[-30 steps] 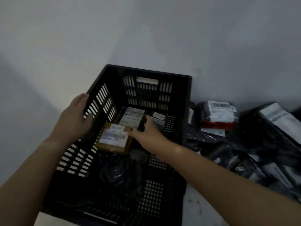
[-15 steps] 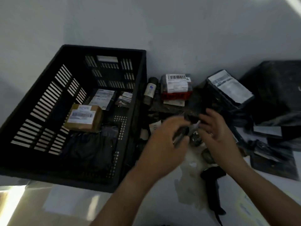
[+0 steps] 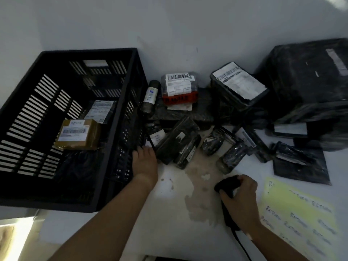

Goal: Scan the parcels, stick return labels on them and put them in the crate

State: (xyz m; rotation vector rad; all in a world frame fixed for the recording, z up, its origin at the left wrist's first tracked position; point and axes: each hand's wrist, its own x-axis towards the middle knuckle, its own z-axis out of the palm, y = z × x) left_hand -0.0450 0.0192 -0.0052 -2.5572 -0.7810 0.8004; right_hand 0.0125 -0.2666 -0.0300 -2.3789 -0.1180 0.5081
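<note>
A person's left hand reaches forward beside the right wall of the black crate, toward the nearest unscanned parcels. The right hand has its fingers wrapped round a black handheld scanner above the white table. Just ahead and slightly right of the left fingertips lies a small black parcel with a white label. Just beside the hand's right edge, a long black parcel runs diagonally from near-left to far-right. The left hand is much the nearer of the 2. Its fingers are foreshortened and their tips are lost in shadow, so it cannot be told whether they pinch anything. 1 brown box marked RETURN already sits in the crate. A yellow label sheet lies right of the scanner, blurred and cut off at its lower edge. The scanner's window is hidden by the hand.
</note>
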